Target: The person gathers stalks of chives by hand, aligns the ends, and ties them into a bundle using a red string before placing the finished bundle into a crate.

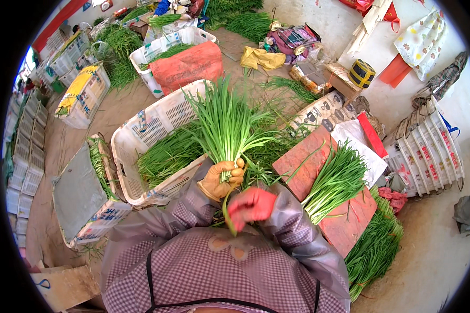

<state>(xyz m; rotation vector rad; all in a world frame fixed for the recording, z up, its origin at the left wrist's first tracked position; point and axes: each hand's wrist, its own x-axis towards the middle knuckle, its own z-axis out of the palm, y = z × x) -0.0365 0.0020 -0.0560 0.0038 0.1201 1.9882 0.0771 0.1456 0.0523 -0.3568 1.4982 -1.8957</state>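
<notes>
My left hand (223, 179), in a tan glove, is closed around the pale stem ends of a bunch of green chives (222, 122), whose leaves fan out upward. Close by on its right is my right hand (251, 207) in a red glove, smeared by motion. A yellowish-green strip (225, 211) curves down from below the bunch along the red fingers; whether they grip it I cannot tell. To the right, another bunch of chives (338, 180) lies across a reddish board (310, 163). A heap of loose chives (266, 151) lies behind my hands.
On my left stands a white plastic basket (121, 156) with chives in it. Beyond is another white basket (206, 36) with a red sack (185, 68) over its side. More chives (378, 245) lie under the board. A tilted white basket (428, 156) leans by the right wall.
</notes>
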